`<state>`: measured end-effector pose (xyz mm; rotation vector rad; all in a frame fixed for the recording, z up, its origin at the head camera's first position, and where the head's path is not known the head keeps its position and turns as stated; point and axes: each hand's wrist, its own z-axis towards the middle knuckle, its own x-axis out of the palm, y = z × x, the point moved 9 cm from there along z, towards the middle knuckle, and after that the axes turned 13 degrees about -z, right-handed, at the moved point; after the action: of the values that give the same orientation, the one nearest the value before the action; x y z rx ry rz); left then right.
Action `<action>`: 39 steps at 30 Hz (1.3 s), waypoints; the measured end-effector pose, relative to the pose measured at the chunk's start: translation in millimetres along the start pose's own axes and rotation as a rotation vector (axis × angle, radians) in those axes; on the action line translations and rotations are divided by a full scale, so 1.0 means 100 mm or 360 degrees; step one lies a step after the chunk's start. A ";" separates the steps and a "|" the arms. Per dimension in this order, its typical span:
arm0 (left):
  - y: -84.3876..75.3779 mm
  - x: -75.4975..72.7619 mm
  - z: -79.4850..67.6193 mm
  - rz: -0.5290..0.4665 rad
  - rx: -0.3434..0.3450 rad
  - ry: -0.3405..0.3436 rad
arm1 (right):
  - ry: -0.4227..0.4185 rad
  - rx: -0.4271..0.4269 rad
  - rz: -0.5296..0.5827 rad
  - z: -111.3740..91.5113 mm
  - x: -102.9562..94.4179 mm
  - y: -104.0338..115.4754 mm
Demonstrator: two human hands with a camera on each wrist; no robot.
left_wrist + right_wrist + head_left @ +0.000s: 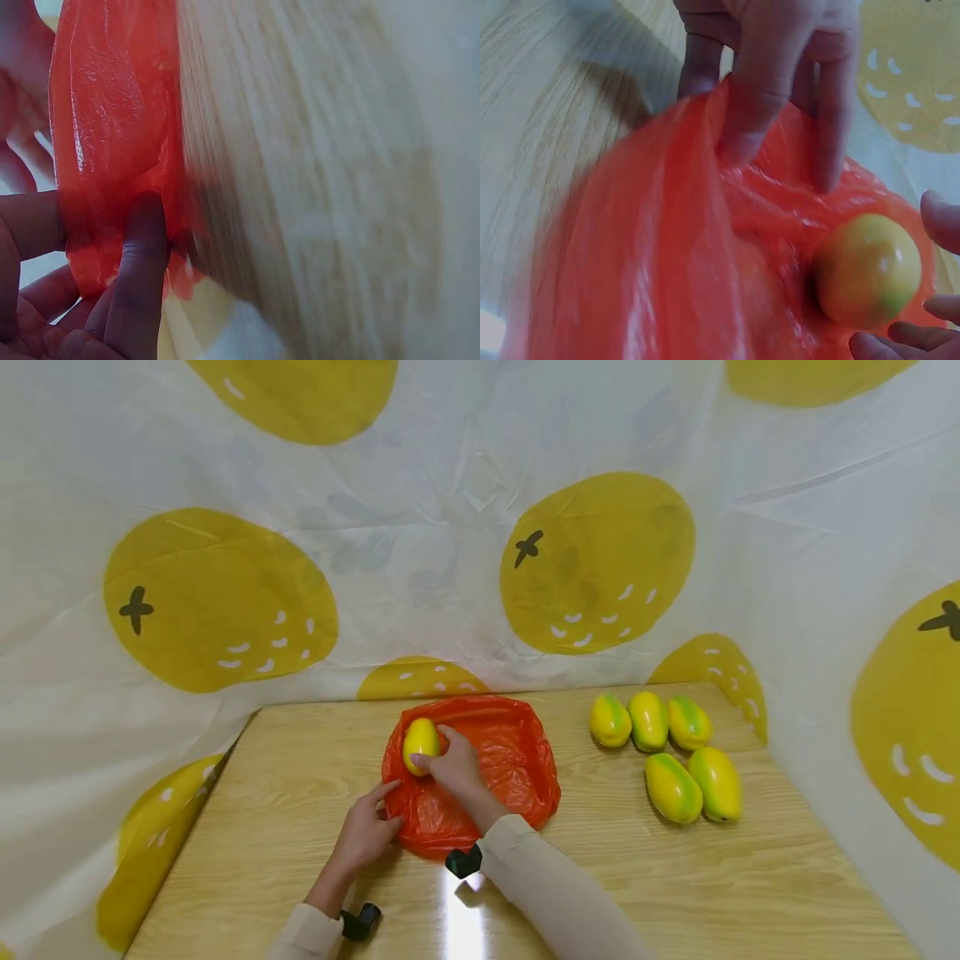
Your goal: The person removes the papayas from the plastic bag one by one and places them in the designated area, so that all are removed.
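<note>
A red plastic bag (517,777) lies spread open on the wooden table, its rim standing up all round. One yellow mango (420,745) with a green patch sits inside, toward the left. My left hand (365,831) pinches the bag's near-left rim; in the left wrist view the red film (112,112) runs between thumb and fingers. Over the bag is my right hand (459,766), thumb and fingers spread around the mango. In the right wrist view its fingertips (934,306) are loose beside the mango (870,270), and the thumb stands apart from it.
Several more yellow-green mangoes (673,789) lie grouped in two rows on the right of the table (750,885). Behind and along both sides hangs a white cloth (420,568) printed with large yellow fruit. Dark wrist cameras (463,862) sit on both wrists.
</note>
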<state>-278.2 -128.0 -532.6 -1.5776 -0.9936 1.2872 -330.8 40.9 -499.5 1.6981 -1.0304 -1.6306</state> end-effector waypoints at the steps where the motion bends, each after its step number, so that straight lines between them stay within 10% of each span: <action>1: -0.01 0.01 0.01 -0.0005 0.0005 0.0000 | -0.0007 -0.0002 -0.0022 0.01 0.02 0.01; 39: 0.04 0.06 -0.05 -0.0161 -0.0040 -0.0029 | -0.0193 -0.0027 0.0021 -0.30 -0.24 -0.05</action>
<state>-272.3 -124.3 -537.7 -1.5171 -1.0910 1.2260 -299.4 60.3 -487.5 1.5944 -1.0796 -1.7468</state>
